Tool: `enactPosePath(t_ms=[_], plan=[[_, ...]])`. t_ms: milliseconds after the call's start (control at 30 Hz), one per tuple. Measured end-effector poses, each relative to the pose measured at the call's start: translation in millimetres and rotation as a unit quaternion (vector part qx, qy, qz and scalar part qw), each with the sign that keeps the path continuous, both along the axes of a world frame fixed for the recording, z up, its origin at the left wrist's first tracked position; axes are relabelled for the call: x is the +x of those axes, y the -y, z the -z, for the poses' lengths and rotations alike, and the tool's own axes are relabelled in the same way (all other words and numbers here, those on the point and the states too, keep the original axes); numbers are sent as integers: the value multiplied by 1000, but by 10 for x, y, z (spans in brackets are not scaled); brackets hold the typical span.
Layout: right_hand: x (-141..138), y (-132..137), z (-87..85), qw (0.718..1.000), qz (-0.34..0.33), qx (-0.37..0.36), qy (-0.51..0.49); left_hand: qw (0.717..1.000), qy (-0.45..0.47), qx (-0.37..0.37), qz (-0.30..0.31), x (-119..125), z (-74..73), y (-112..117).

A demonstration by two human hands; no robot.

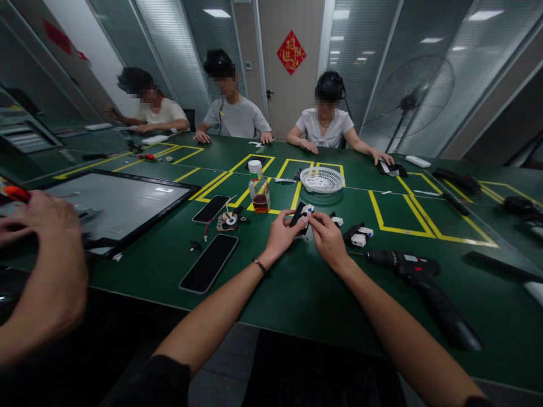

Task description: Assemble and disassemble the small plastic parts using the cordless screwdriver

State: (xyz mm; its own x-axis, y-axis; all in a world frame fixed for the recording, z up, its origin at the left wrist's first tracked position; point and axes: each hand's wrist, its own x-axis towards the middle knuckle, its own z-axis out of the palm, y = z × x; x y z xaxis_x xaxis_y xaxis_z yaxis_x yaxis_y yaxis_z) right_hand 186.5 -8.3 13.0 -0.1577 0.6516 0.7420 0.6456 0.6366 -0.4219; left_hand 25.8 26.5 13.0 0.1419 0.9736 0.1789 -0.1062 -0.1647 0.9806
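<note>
Both my hands meet over the middle of the green table (305, 282). My left hand (280, 233), with a bead bracelet at the wrist, pinches a small black and white part (302, 215). My right hand (327, 236) has its fingers closed on the same part from the right. Just right of my hands lie two more small black and white parts (360, 234). A black electric screwdriver (418, 270) lies on the table to the right of my right forearm.
Two dark phones (209, 262) and a small round component with wires (229, 220) lie left of my hands. A bottle of brown liquid (259, 187) and a white basket (322, 180) stand behind. A large screen panel (114, 203) lies left. A co-worker's hand (42, 249) is near left; three people sit opposite.
</note>
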Motion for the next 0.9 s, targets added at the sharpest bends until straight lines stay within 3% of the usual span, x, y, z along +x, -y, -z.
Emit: enactPosePath(t_ms=[133, 433, 700, 900], plan=[[59, -6, -4, 999, -11, -15, 30, 1000, -4, 4, -7, 1, 4, -3], [167, 49, -79, 998, -37, -25, -44, 997, -21, 46, 53, 0, -9, 15], [115, 67, -64, 998, -6, -50, -35, 993, -73, 90, 31, -48, 14, -57], [96, 4, 26, 993, -24, -94, -61, 994, -65, 80, 24, -82, 56, -125]])
